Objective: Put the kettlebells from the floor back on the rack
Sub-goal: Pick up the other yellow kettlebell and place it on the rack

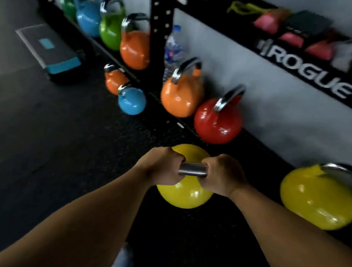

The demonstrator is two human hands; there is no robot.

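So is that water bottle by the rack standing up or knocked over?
Upright: the bottle stands behind the rack post, blue cap on top.

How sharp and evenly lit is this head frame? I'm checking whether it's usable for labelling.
Head view: motion blur smears the rack lettering and the water bottle; the floor is dim; glare spots sit on the red kettlebell; wide-angle bending tilts the rack; both hands, left hand and right hand, on the yellow kettlebell look fairly sharp.

Both hands — left hand (163,166) and right hand (222,174) — grip the steel handle (192,169) of a yellow kettlebell (183,194) near the rack (160,25), whose bottom shelf carries a red kettlebell (217,123).
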